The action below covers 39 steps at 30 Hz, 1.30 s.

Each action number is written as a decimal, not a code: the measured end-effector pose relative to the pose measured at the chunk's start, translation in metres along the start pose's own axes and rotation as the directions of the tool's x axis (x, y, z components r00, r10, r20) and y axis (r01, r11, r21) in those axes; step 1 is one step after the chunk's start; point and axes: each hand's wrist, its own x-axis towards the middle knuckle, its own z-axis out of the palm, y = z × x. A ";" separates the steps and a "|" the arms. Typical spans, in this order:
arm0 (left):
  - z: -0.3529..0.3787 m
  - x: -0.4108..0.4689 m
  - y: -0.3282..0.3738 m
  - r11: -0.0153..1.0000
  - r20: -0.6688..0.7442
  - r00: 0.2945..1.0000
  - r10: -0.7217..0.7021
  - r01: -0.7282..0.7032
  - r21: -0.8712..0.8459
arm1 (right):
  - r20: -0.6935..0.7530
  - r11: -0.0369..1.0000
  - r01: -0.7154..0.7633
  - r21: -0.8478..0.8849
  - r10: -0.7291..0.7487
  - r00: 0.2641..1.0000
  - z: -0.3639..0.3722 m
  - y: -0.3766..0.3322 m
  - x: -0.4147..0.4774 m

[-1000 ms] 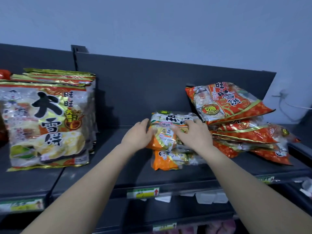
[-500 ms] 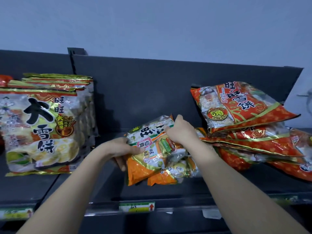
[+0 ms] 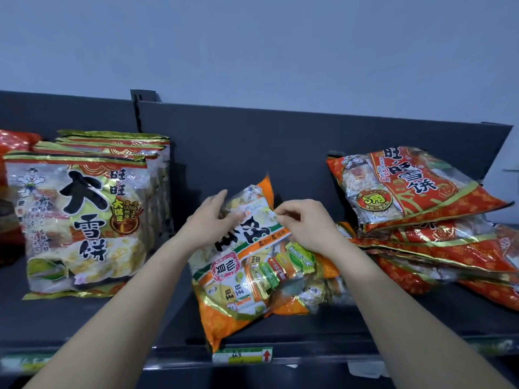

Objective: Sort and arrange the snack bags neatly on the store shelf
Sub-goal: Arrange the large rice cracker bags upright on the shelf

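Tipped up since before, orange snack bag [image 3: 224, 313] of small packets [image 3: 269, 273] is pinched by left hand [image 3: 207, 223] and right hand [image 3: 307, 224].

So the orange bag [image 3: 238, 276] with the green-and-white band is tipped up on end and tilted, with its bottom corner poking over the front lip of the shelf [image 3: 337, 327]. The left hand [image 3: 209, 220] grips its upper left side, and the right hand [image 3: 306, 223] pinches the top edge. Another orange bag [image 3: 323, 293] lies flat just behind it, half covered. Over on the left, big pale bags [image 3: 84, 220] stand upright in a row facing front. On the right, the red bags [image 3: 421, 192] sit in a messy slanted pile.
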 end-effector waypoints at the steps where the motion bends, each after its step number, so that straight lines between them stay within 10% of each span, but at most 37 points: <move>1: -0.002 0.000 0.001 1.000 -0.003 1.000 -0.019 0.019 -0.012 | -0.006 0.999 0.037 0.029 -0.037 0.999 -0.003 -0.004 -0.002; 7: -0.022 -0.004 -0.002 0.988 0.023 1.000 0.008 -0.004 -0.156 | 0.175 0.969 -0.055 0.241 0.013 0.984 -0.016 -0.022 -0.008; 10: -0.017 -0.007 -0.014 0.994 -0.187 0.981 0.061 -0.076 -0.079 | 0.179 0.932 -0.166 0.324 0.111 0.977 -0.014 -0.009 -0.007; 13: -0.006 -0.016 -0.024 0.978 -0.395 0.919 -0.003 -0.080 -0.193 | 0.074 0.957 -0.246 0.155 0.237 0.969 -0.006 0.014 -0.008; 18: -0.002 -0.023 -0.031 0.929 -0.591 0.793 -0.148 -0.094 -0.359 | 0.479 0.912 -0.296 -0.285 0.403 0.780 0.006 0.028 -0.023; 22: 0.004 -0.023 -0.033 0.878 -0.601 0.760 -0.248 -0.086 -0.471 | 0.515 0.766 0.027 -0.643 0.406 0.755 0.020 0.019 -0.021; 28: 0.012 -0.031 -0.037 0.812 -0.590 0.739 -0.324 -0.103 -0.574 | 0.345 0.860 -0.033 -0.510 0.239 0.908 0.031 0.009 -0.018; 34: 0.012 -0.039 -0.039 0.776 -0.617 0.706 -0.347 -0.154 -0.612 | 0.085 0.972 -0.233 0.013 0.231 0.969 0.033 -0.021 -0.005; 39: 0.011 -0.045 -0.039 0.791 -0.616 0.696 -0.369 -0.112 -0.601 | 0.214 0.963 -0.270 -0.014 0.267 0.940 0.034 -0.009 0.009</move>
